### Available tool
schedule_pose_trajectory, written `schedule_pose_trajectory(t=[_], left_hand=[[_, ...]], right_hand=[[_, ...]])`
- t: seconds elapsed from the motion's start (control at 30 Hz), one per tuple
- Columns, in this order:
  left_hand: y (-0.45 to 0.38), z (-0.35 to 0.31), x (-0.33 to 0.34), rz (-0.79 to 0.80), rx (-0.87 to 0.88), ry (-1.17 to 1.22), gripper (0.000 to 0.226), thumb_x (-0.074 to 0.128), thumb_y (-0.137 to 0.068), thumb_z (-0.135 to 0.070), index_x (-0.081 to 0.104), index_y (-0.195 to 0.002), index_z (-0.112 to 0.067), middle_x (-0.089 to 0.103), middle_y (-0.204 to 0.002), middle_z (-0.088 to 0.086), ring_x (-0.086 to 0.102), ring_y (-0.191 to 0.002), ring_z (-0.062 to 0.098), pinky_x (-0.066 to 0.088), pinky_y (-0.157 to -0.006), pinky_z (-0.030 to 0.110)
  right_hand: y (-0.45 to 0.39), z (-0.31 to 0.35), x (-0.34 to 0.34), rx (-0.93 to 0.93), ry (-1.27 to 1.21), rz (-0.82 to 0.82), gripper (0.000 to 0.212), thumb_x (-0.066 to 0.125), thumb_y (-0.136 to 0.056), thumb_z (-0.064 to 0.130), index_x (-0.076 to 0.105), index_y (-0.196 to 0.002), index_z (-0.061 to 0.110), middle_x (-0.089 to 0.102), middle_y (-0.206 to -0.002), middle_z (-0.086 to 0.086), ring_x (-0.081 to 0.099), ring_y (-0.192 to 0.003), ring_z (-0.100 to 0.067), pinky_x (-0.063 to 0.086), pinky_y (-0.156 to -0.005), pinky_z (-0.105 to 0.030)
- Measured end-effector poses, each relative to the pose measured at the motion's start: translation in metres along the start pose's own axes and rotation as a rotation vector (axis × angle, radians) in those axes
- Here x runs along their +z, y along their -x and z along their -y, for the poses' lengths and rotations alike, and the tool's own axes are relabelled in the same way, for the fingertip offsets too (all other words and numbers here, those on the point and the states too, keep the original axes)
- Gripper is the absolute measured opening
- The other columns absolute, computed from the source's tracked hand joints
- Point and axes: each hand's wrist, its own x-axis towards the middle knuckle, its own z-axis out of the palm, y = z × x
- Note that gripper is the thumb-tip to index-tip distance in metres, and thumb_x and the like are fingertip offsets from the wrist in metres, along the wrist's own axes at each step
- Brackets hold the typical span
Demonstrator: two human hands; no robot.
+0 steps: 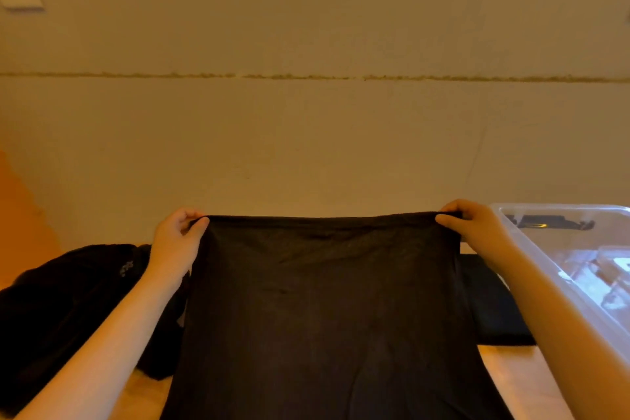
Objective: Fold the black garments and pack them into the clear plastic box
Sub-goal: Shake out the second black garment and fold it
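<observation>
A black garment hangs spread wide in front of the person, stretched taut along its top edge, probably so it drops flat and square onto the tabletop for folding. The clear plastic box waits close on the right, with a dark heap of other clothing on the left. The left hand and right hand each pinch a top corner between thumb and curled fingers.
</observation>
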Motion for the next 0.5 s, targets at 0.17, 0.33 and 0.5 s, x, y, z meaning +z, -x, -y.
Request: schedule_pose_trajectory(t=[0.17, 0.33, 0.5], left_hand=[[-0.025, 0.028, 0.026, -0.024, -0.042, -0.188, 0.012, 0.052, -0.095, -0.014, 0.057, -0.103, -0.009, 0.061, -0.103, 0.009, 0.058, -0.098, 0.028, 0.044, -0.077, 0.035], [-0.008, 0.060, 0.048, 0.129, 0.103, -0.660, 0.036, 0.052, -0.094, -0.019, 0.049, -0.128, -0.007, 0.050, -0.131, 0.009, 0.050, -0.118, 0.024, 0.043, -0.094, 0.034], [0.037, 0.058, 0.062, 0.485, 0.256, -0.835, 0.053, 0.040, -0.098, -0.040, 0.027, -0.147, -0.023, 0.020, -0.155, -0.007, 0.014, -0.144, 0.011, 0.015, -0.116, 0.030]], right_hand=[[-0.032, -0.020, 0.044, 0.034, 0.246, -0.086, 0.006, 0.059, -0.090, 0.014, 0.061, -0.094, 0.016, 0.064, -0.101, -0.010, 0.060, -0.091, -0.026, 0.047, -0.068, -0.025], [-0.024, -0.039, 0.087, 0.005, 0.596, 0.053, 0.049, 0.051, -0.095, 0.018, 0.034, -0.141, 0.013, 0.041, -0.142, -0.007, 0.046, -0.125, -0.022, 0.040, -0.099, -0.030], [0.013, -0.039, 0.106, -0.155, 0.662, 0.296, 0.058, 0.037, -0.096, 0.044, 0.024, -0.147, 0.019, 0.027, -0.152, 0.002, 0.025, -0.140, -0.014, 0.023, -0.111, -0.026]])
